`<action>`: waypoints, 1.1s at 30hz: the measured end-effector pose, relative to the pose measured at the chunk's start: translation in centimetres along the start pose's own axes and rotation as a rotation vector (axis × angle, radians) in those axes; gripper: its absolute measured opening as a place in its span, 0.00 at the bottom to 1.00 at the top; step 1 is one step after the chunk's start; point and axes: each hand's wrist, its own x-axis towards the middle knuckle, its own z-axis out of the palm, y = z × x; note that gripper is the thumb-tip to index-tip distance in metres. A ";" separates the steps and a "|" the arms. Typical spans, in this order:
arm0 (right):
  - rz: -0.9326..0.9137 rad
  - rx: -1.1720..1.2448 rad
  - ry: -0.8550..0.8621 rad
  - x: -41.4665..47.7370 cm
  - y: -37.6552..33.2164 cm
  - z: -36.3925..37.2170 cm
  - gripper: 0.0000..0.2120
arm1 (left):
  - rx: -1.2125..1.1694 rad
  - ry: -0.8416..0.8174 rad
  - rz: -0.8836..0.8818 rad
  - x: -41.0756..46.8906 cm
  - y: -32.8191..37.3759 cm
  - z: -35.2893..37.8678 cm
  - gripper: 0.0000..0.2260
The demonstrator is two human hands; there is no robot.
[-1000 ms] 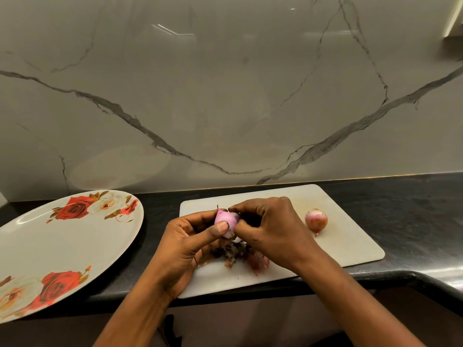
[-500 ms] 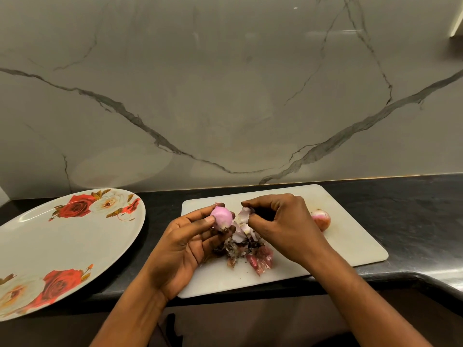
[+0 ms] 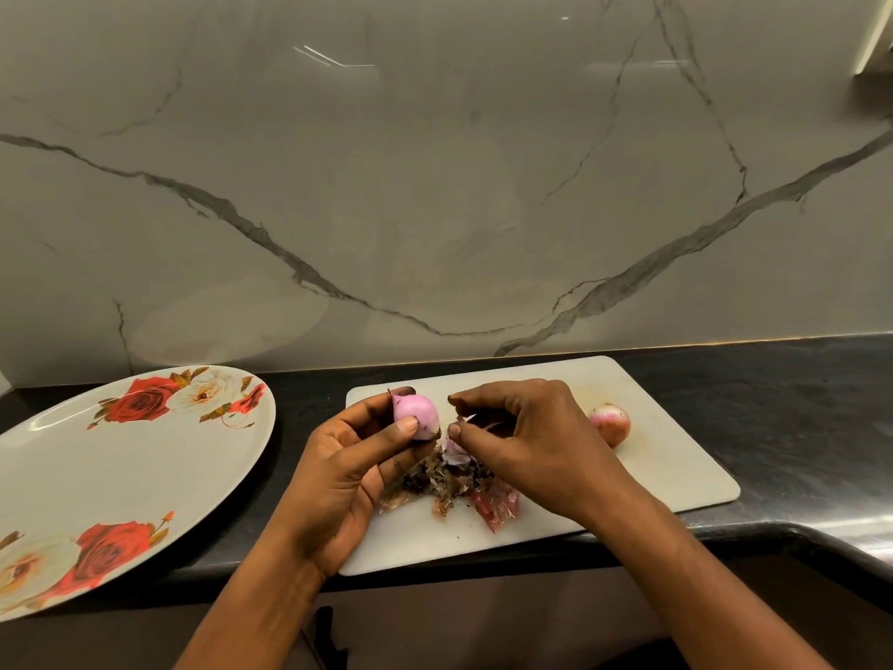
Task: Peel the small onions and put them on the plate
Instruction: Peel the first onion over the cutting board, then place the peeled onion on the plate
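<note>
The plate [image 3: 121, 456] at nine o'clock is white, printed with red and cream roses and brownish-gold leaves. The counter [image 3: 797, 403] is black; the cutting board [image 3: 676, 456] is white. The peeled onion [image 3: 415, 415] is pale pink-purple. At three o'clock of it, the second onion [image 3: 611, 423] is reddish-pink with pale patches. The peels [image 3: 449, 486] at six o'clock are brown, dark purple and red. The wall [image 3: 435, 186] is grey-beige marble with dark veins.

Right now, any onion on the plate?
No, the plate holds none: peeled onion in the left hand, second onion on the cutting board.

A peeled pink onion [image 3: 415, 417] sits raised at frame centre; a second, reddish onion [image 3: 611, 424] lies right of centre. The rose-patterned plate [image 3: 96, 476] fills the lower left.
</note>
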 end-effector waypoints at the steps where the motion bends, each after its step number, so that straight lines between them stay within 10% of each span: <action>1: -0.012 -0.004 0.002 -0.1 0.0 0.1 0.17 | 0.013 0.009 0.010 -0.1 0.0 0.1 0.24; 20: -0.142 0.030 0.040 0.0 0.2 1.4 0.22 | 0.283 0.073 0.149 -0.2 -0.6 1.5 0.17; 33: 0.300 -0.070 0.203 3.6 9.0 -9.3 0.19 | 0.418 0.119 0.246 0.7 -1.1 2.4 0.13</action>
